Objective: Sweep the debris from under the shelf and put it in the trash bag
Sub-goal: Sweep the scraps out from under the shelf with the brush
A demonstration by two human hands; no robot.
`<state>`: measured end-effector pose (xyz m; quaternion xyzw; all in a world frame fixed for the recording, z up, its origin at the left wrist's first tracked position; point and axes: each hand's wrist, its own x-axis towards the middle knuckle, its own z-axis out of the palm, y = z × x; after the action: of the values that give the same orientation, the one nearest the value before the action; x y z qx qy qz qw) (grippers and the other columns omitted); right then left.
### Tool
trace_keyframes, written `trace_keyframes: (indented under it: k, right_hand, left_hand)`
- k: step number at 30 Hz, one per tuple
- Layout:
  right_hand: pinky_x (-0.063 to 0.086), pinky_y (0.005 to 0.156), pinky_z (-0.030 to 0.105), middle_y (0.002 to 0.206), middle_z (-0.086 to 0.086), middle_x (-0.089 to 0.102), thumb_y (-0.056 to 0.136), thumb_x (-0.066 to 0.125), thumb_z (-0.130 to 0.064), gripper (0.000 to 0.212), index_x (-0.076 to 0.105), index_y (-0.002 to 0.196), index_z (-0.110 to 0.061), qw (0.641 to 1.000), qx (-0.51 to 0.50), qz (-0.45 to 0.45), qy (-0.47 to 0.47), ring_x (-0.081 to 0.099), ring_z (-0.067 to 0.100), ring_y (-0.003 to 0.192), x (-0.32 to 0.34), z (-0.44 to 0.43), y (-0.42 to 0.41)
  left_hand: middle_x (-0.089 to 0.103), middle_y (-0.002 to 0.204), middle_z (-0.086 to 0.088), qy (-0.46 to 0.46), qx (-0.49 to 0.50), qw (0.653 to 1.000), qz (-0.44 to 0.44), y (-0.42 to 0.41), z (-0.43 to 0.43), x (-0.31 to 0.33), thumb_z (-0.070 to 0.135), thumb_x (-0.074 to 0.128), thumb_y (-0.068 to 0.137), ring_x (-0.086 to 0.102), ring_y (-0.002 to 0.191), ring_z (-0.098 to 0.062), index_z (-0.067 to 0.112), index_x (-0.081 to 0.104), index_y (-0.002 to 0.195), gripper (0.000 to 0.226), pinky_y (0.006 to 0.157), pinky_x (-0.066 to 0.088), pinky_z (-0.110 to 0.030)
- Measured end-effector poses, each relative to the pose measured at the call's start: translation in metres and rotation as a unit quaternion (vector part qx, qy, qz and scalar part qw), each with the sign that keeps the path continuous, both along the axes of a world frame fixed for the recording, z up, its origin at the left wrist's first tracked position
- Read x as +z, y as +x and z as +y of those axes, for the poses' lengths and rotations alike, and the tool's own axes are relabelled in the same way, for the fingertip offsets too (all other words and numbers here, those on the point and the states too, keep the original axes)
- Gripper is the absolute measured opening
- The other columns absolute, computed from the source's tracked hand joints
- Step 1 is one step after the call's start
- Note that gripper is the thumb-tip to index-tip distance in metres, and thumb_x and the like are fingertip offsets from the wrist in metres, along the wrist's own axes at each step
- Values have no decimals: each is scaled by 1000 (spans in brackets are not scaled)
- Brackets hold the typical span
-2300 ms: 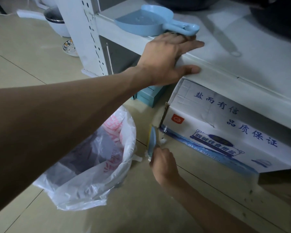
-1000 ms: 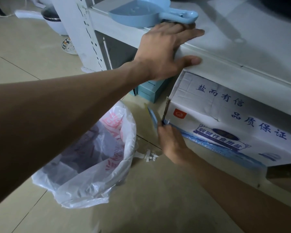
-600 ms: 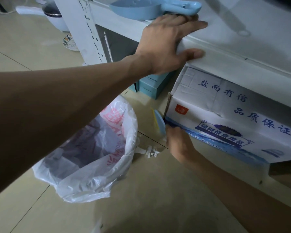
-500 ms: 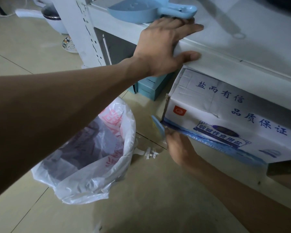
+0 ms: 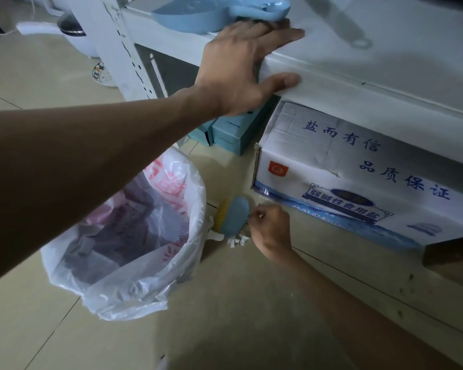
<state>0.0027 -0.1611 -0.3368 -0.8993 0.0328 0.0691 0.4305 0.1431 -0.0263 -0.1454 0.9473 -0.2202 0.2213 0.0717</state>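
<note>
My right hand (image 5: 271, 227) grips a small blue brush (image 5: 234, 217) with yellow bristles, low over the floor beside the trash bag. White paper scraps (image 5: 237, 240) lie on the tiles right under the brush, touching the bag's side. The clear plastic trash bag (image 5: 171, 279) with red print stands open on the floor at the left. My left hand (image 5: 241, 65) rests flat on the edge of the white shelf (image 5: 358, 84), fingers spread over the top and thumb on the front lip. A light blue dustpan (image 5: 198, 16) sits on the shelf just beyond my left hand.
A white cardboard box (image 5: 345, 177) with blue print sits under the shelf, right of the brush. Teal boxes (image 5: 230, 134) stand behind it under the shelf. The shelf's white upright (image 5: 123, 49) rises at the back left, with a pot (image 5: 75, 33) and a patterned dish (image 5: 102, 74) behind it.
My right hand has drawn the brush away from the box corner, down and left toward the trash bag, onto the paper scraps. My left hand has stayed on the shelf edge.
</note>
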Motion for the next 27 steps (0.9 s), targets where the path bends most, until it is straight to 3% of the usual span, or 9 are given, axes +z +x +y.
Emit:
trace_keyframes:
  k: [2, 4, 9, 12, 15, 17, 23, 25, 27]
  right_hand:
    - [37, 42, 12, 49, 2, 55, 82, 57, -5, 24, 63, 59, 2, 999, 23, 31, 3, 51, 0, 39, -7, -6, -8]
    - [29, 40, 13, 46, 0, 51, 78, 57, -1, 24, 58, 54, -3, 998, 38, 42, -8, 44, 2, 37, -12, -12, -13]
    - [30, 44, 20, 50, -1, 52, 79, 59, -4, 31, 51, 50, -10, 998, 16, 36, -53, 46, 9, 46, -12, -38, -17]
    - [26, 40, 9, 49, -8, 43, 83, 58, -6, 43, 39, 46, -19, 995, -8, 43, -90, 45, 9, 49, -6, -61, -17]
    - [29, 39, 8, 72, 7, 69, 86, 59, -10, 19, 66, 69, -7, 991, -15, 72, -116, 68, 18, 71, -6, -83, -15]
    - [32, 40, 11, 88, 15, 74, 87, 57, -10, 18, 68, 77, 0, 989, -31, 80, -122, 72, 24, 87, -7, -93, -13]
    - [38, 38, 6, 71, 13, 69, 87, 51, 0, 38, 50, 51, -10, 996, -8, 66, -55, 68, 20, 72, 19, -91, -13]
    - [56, 53, 21, 68, 11, 68, 87, 51, -1, 35, 54, 52, -7, 997, -23, 61, -46, 70, 20, 72, 24, -84, -10]
    - [60, 65, 40, 76, 18, 71, 86, 51, -3, 26, 61, 64, 6, 997, -30, 55, -37, 71, 23, 74, 26, -76, -6]
  left_hand:
    - [48, 146, 13, -2, -1, 1000, 2, 0, 0, 0, 82, 24, 85, 46, 133, -13, 43, 39, 147, 75, 107, 33, -30]
    - [49, 146, 11, 0, -1, 1000, 7, 0, -1, 0, 85, 18, 82, 47, 133, -14, 42, 38, 148, 81, 107, 33, -31]
    - [42, 152, 7, 12, 9, 999, 34, 0, -2, 4, 89, 10, 77, 42, 138, -19, 44, 30, 151, 89, 110, 31, -36]
    - [41, 153, 7, 16, 17, 999, 43, -2, -4, 6, 89, 15, 79, 41, 139, -21, 46, 28, 151, 84, 110, 32, -39]
    - [40, 154, 6, 19, 22, 998, 55, -4, -5, 9, 85, 22, 83, 39, 140, -22, 46, 28, 150, 78, 111, 31, -41]
    - [38, 155, 8, 24, 25, 998, 57, -6, -5, 11, 82, 27, 86, 38, 141, -21, 47, 28, 150, 73, 112, 30, -41]
    - [39, 154, 1, 28, 19, 995, 97, -17, -12, 26, 67, 44, 92, 37, 140, -27, 39, 30, 152, 68, 111, 29, -44]
    - [42, 151, -6, 11, -4, 990, 142, -21, -16, 37, 57, 51, 93, 39, 137, -30, 29, 32, 152, 68, 110, 29, -44]
    - [39, 153, -10, -13, -26, 977, 210, -25, -19, 46, 50, 59, 93, 38, 138, -30, 20, 31, 153, 73, 111, 30, -43]
